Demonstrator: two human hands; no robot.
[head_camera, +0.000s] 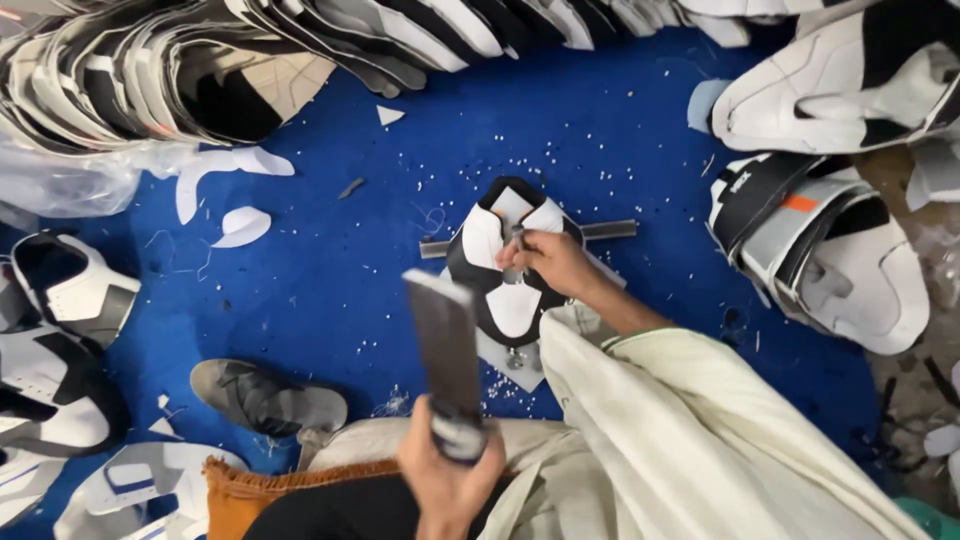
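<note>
Head view looks down on a black-and-white shoe upper (508, 262) lying flat near the middle of a blue mat (330, 260), over a thin metal bar (610, 229) and a pale backing piece (505, 362). The right hand (548, 260) has its fingers pinched together on a small metal punch (517, 240) stood on the upper's top half. The left hand (447, 478) is clenched round the handle of a flat, dark striking bar (445, 345) raised above the work, blurred. To do this well, I judge the punch should stay upright and steady on its mark, with the fingers low and clear of its head. White punched bits (480, 375) dot the mat; stacks of cut uppers (200, 70) lie along the top and more uppers (830, 250) to the right.
</note>
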